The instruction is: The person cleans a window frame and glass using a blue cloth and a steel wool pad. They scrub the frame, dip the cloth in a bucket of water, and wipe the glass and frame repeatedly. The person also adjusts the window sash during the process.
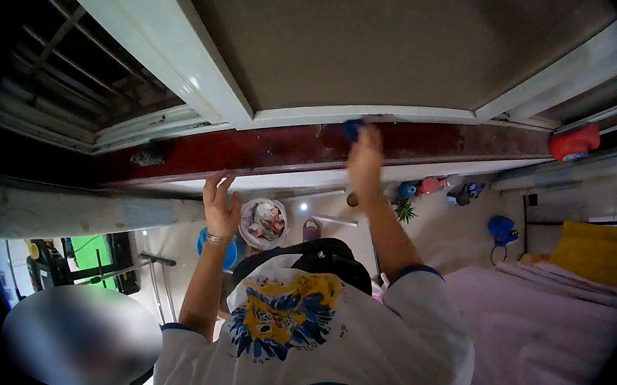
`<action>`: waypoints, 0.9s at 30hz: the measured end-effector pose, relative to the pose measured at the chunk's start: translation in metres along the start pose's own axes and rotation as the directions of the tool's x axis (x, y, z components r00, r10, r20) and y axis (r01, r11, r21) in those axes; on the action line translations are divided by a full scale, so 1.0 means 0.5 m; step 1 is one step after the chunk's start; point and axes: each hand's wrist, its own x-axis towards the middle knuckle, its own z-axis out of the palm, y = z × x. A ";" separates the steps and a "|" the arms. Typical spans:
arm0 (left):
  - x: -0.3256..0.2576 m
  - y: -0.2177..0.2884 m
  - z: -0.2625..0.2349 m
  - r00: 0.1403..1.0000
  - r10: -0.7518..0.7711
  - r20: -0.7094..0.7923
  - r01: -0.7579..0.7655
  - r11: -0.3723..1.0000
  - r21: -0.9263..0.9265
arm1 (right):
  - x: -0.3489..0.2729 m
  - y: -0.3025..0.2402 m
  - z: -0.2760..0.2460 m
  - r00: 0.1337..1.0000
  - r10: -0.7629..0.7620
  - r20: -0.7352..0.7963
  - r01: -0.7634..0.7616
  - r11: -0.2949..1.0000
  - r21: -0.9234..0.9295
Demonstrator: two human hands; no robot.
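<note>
light: dim indoor, mild daylight off glossy white window frame [188,70] | glare: small bright spots on pale tiled floor [303,206] | blur: soft overall, smeared oval patch lower left | distortion: strong fisheye, black vignette corners, bent edges

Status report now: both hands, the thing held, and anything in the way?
Right hand presses a blue cloth on the dark red ledge. Left hand open, resting at the ledge's lower edge. Path along the ledge looks free.

Right hand [365,157], blue cloth [352,128], red sill [269,147]
</note>
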 end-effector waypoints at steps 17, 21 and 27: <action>-0.056 -0.068 -0.063 0.994 -0.020 0.109 0.032 0.993 -0.111 | -0.043 0.161 -0.090 0.932 0.243 -0.268 -0.319 0.903 -0.289; -0.061 -0.095 -0.096 0.994 0.047 0.102 -0.032 0.989 -0.147 | -0.105 0.012 0.069 0.973 0.092 -0.210 -0.160 0.929 -0.333; -0.069 -0.131 -0.106 0.984 0.140 0.114 -0.118 0.977 -0.178 | -0.155 -0.243 0.254 0.986 -0.062 -0.157 0.020 0.966 -0.257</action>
